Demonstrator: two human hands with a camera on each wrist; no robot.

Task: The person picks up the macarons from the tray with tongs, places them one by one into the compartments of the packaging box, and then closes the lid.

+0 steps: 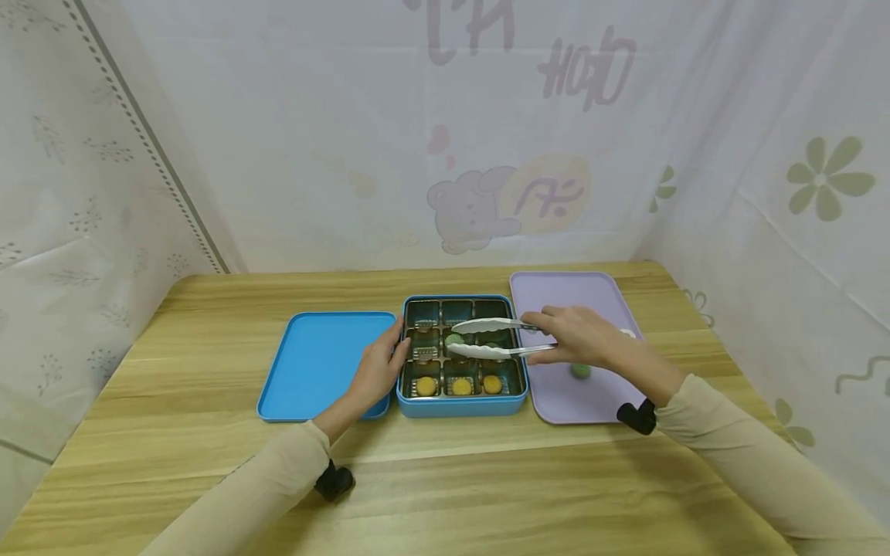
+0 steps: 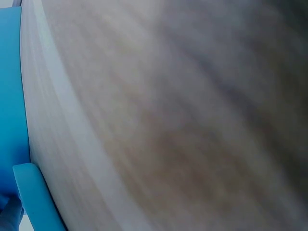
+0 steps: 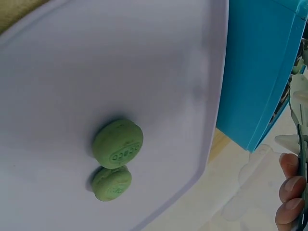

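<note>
See the right hand's (image 1: 579,337) grip curled round the tongs (image 1: 483,352), with white tips set apart about a green cake (image 1: 454,339), in or just above the middle compartment of the blue box (image 1: 462,408), frame centre; cannot tell whether squeezed. Looks light, probably soft and easily dented, so take hold gently by the sides, sparing the top. Note the left hand (image 1: 378,361) resting against the box's left side, perhaps steadying.

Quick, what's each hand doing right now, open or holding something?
Left hand: open, touching the blue box.
Right hand: closed, holding the tongs.
</note>
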